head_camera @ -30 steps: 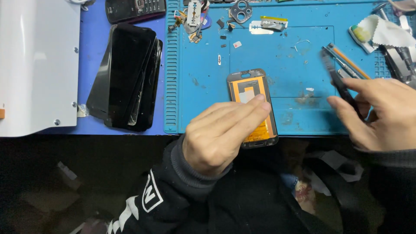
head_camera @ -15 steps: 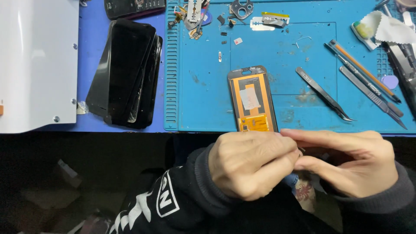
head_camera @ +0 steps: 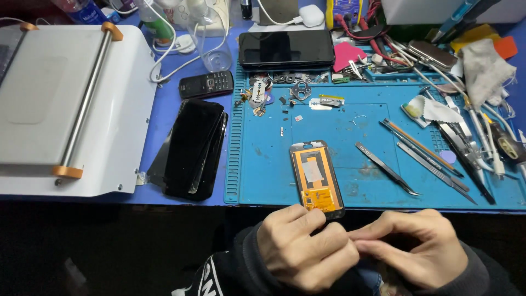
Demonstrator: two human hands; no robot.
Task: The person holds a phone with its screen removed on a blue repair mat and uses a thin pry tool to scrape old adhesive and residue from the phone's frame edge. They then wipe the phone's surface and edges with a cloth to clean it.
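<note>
Hands meet at the near edge of the worktop (head_camera: 181,115), below the blue mat (head_camera: 350,137). Left hand (head_camera: 307,249) curled, fingers bent in, fingertips pressed against those of the right hand (head_camera: 413,249); right hand also curled, thumb and forefinger pinched toward the left. Whatever sits between the fingertips is too small to make out; cannot tell if either hand grips anything. Phone screen panel (head_camera: 316,178) with orange back lies flat on the mat just beyond the left hand's knuckles, its near end almost touching them. Tweezers (head_camera: 386,169) lie beyond the right hand, apart from it, with more thin tools (head_camera: 430,161) farther off to that side. Stack of black phone glass (head_camera: 192,148) beyond and to the left of the left hand, well apart. White machine with a roller bar (head_camera: 66,104) farther left. Dark smartphone (head_camera: 286,49) at the far side.
</note>
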